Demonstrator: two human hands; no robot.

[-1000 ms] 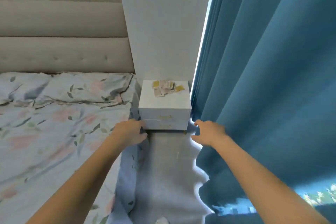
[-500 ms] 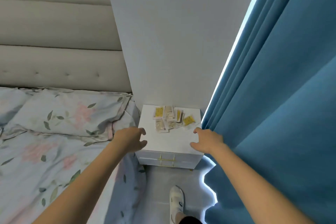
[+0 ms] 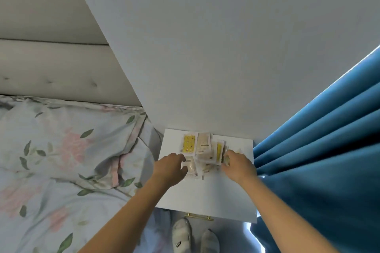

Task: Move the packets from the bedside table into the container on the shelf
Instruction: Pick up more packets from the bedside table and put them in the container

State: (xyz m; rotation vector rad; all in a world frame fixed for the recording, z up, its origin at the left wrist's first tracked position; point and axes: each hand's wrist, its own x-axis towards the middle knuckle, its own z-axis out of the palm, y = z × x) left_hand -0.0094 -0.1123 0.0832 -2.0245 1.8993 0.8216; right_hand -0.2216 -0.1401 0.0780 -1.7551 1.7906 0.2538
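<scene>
Several small packets, yellow and beige, lie in a loose overlapping pile at the back of the white bedside table, against the wall. My left hand is at the pile's left edge, thumb and fingers spread apart beside a clear packet, holding nothing. My right hand is at the pile's right edge with its fingers bent down onto the packets there. Blur hides whether it grips one. No shelf or container is in view.
A bed with a floral pillow and a padded headboard lies to the left of the table. Blue curtains hang close on the right. My white shoes stand on the floor before the table's gold drawer handle.
I have stepped up to the table and the view has tipped down. Both hands moved forward from the table's front edge to either side of the packet pile.
</scene>
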